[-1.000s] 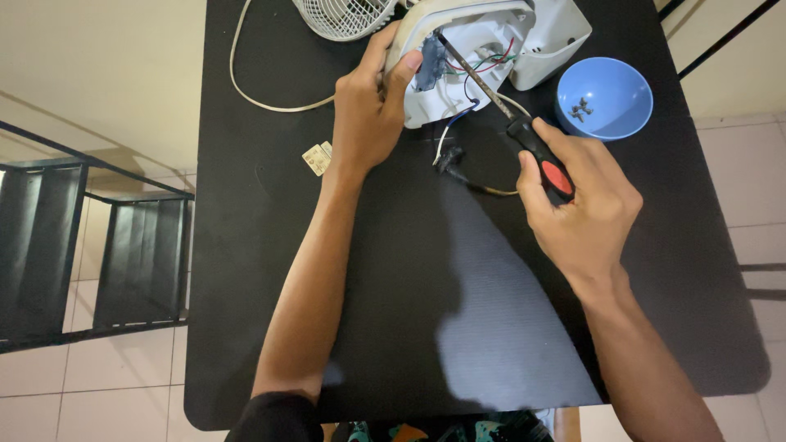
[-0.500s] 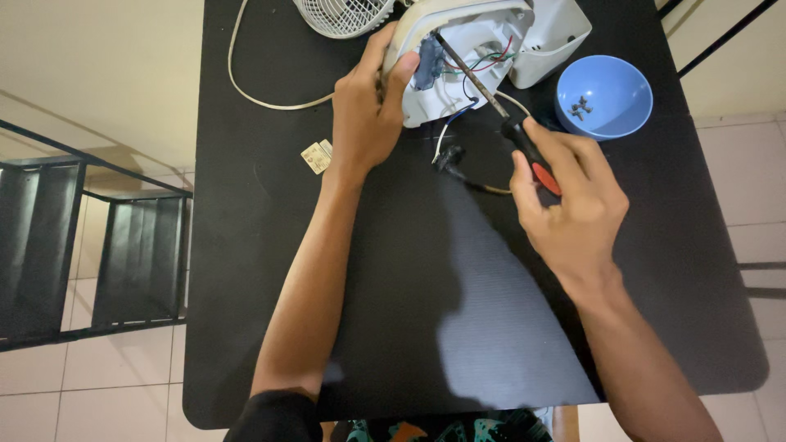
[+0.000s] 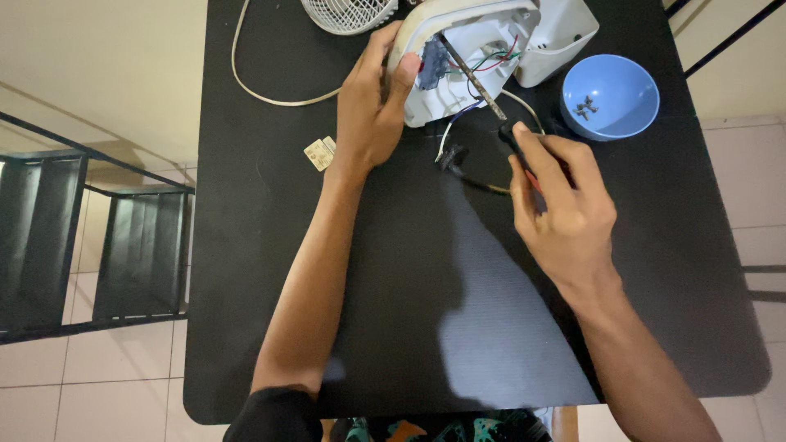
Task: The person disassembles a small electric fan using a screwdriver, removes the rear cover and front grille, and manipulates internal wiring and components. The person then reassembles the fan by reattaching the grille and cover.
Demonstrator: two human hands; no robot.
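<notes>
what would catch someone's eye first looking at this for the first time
Most striking is the opened white fan base at the top of the black table, its coloured wires exposed. The left hand grips its edge, while the right hand holds a screwdriver whose shaft reaches inside. To the right sits a blue bowl with a few screws in it.

Bright overhead light, sharp focus, soft shadows.
</notes>
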